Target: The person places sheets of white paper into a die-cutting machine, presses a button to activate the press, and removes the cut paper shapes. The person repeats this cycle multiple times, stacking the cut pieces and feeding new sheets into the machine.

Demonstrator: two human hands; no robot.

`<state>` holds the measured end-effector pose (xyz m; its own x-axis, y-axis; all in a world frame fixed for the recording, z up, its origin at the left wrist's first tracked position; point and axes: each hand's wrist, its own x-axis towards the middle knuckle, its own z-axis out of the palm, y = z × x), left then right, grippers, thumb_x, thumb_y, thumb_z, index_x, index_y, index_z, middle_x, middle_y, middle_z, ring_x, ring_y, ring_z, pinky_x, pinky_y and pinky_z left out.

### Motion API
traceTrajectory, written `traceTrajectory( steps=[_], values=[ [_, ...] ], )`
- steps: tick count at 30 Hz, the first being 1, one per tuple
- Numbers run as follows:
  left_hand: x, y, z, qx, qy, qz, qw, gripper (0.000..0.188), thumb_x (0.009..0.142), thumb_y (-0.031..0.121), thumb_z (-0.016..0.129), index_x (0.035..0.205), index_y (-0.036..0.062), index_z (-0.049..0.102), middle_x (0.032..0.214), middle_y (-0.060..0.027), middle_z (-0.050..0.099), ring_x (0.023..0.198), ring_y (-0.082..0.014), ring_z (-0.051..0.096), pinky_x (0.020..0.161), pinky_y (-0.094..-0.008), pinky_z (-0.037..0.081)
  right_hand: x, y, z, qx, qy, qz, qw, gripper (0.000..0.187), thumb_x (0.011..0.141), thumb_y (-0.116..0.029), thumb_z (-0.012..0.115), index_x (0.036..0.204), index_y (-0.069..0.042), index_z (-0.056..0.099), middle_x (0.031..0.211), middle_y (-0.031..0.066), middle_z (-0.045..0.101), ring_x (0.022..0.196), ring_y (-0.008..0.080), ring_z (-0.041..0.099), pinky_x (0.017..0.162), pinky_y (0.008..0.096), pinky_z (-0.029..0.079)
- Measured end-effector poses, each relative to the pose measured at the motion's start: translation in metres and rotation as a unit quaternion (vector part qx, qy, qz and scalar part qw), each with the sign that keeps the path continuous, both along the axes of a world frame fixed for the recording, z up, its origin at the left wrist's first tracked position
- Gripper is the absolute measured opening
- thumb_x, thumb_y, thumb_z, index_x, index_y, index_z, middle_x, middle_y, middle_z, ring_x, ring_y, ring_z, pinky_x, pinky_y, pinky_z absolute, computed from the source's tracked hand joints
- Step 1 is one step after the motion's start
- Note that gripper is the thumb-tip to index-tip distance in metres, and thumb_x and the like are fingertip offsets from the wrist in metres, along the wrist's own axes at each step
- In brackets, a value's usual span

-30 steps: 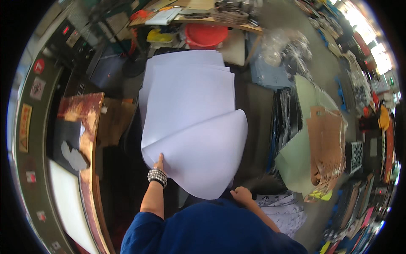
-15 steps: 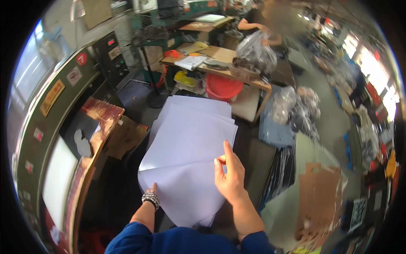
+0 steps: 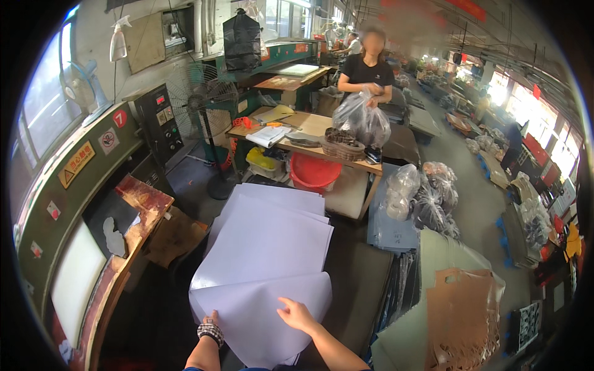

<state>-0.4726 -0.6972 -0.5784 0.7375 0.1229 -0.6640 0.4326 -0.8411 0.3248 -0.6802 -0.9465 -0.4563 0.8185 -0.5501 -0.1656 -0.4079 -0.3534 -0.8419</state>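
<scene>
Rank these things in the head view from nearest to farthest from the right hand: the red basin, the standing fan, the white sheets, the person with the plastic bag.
1. White sheets: under the right hand, touching.
2. Red basin: beyond the sheets, under the wooden table.
3. Standing fan: farther back, left.
4. Person with the plastic bag: behind the table, farthest.

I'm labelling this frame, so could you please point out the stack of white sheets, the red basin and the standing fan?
stack of white sheets [image 3: 263, 247]: head view, middle of the upper sheets.
red basin [image 3: 315, 171]: head view, inside near the rim.
standing fan [image 3: 202, 102]: head view, centre of the wire guard.
</scene>
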Motion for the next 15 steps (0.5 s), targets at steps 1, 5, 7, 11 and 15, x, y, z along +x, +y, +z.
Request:
traceTrajectory(
  steps=[1,5,7,11,15],
  values=[
    [0.004,-0.005,-0.004,-0.02,0.023,0.015,0.999,0.074,0.085,0.058,0.047,0.136,0.0055,0.04,0.133,-0.0226,0.047,0.122,-0.0393,0.045,0.1,-0.0452,0.037,-0.01,-0.003,-0.025,-0.016,0.003,0.015,1.0,0.044,0.081,-0.025,0.064,0.121,-0.009,0.055,0.081,0.0121,0.068,0.075,0.031,0.065,0.07,0.0391,0.052],
    [0.006,0.011,-0.028,-0.014,-0.005,-0.016,1.0,0.072,0.086,0.058,0.044,0.133,0.0035,0.042,0.133,-0.0217,0.047,0.121,-0.0365,0.046,0.1,-0.0412,0.037,-0.037,-0.026,-0.081,-0.057,0.087,0.011,0.995,0.045,0.082,-0.028,0.062,0.124,-0.012,0.055,0.092,0.0138,0.068,0.084,0.0321,0.065,0.075,0.0396,0.052],
    [0.017,0.015,-0.041,0.05,-0.014,-0.124,0.991,0.071,0.087,0.056,0.041,0.129,-0.0001,0.047,0.132,-0.0214,0.048,0.12,-0.0347,0.048,0.098,-0.0389,0.039,-0.038,-0.048,-0.095,-0.035,0.157,0.026,0.987,0.046,0.082,-0.029,0.061,0.125,-0.014,0.054,0.097,0.0144,0.067,0.091,0.0315,0.064,0.08,0.0405,0.051],
    [0.025,0.015,-0.052,-0.15,0.026,0.118,0.981,0.064,0.085,0.049,0.048,0.118,-0.0052,0.051,0.112,-0.0197,0.059,0.098,-0.0333,0.058,0.083,-0.0417,0.046,-0.023,-0.085,-0.127,-0.062,0.18,0.0,0.982,0.04,0.083,-0.027,0.057,0.121,-0.015,0.058,0.108,0.0156,0.065,0.102,0.0306,0.061,0.087,0.0402,0.048],
    [0.003,0.016,-0.032,-0.124,0.015,0.125,0.984,0.073,0.083,0.053,0.054,0.136,0.004,0.039,0.131,-0.0165,0.048,0.119,-0.0301,0.046,0.099,-0.0406,0.035,0.005,-0.105,-0.167,0.039,0.101,-0.076,0.991,0.028,0.081,-0.023,0.055,0.104,-0.013,0.068,0.095,0.0141,0.068,0.092,0.0329,0.064,0.083,0.0412,0.05]
  ],
)
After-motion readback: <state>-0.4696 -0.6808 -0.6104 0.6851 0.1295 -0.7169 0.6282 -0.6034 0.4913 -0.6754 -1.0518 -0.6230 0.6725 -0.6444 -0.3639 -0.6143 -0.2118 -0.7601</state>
